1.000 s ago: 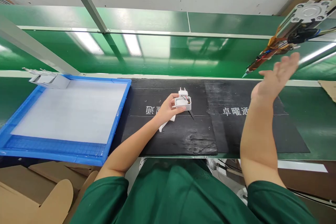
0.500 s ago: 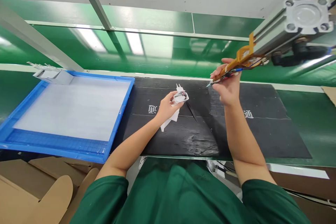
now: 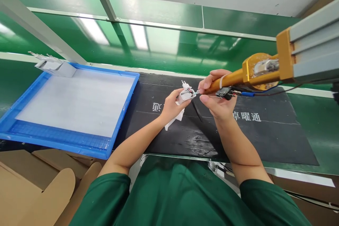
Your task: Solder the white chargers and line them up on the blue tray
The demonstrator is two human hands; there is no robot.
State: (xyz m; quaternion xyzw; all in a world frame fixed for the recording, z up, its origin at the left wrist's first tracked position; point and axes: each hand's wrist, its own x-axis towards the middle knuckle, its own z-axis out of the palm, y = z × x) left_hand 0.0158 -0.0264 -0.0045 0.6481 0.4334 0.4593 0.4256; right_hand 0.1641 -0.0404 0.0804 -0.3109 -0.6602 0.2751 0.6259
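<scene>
Over the black mat point(image 3: 169, 144), my left hand point(image 3: 171, 107) is closed around a white plug charger housing point(image 3: 185, 96). Its two pins point away from me; the open end faces right, with thin wires inside. Wrapped around the front of an orange glue dispensing gun point(image 3: 234, 78), my right hand point(image 3: 221, 107) holds its narrow nozzle point(image 3: 197, 92) at the housing's open end. Whether the nozzle touches the wires I cannot tell. Below the housing lies a dark slim tool point(image 3: 197, 111), perhaps tweezers, beside crumpled white paper point(image 3: 174, 120) partly under my left hand.
At left stands a blue tray point(image 3: 124, 102) lined with a white sheet point(image 3: 76, 106); several white plug housings point(image 3: 57, 67) are grouped at its far left corner. Cardboard boxes point(image 3: 23, 187) sit below it. A large grey cylinder point(image 3: 317, 42) backs the dispensing gun at right.
My right hand has brought the dispensing gun left and down, so its nozzle now reaches the housing. My left hand keeps hold of the housing, tilted slightly more toward the right.
</scene>
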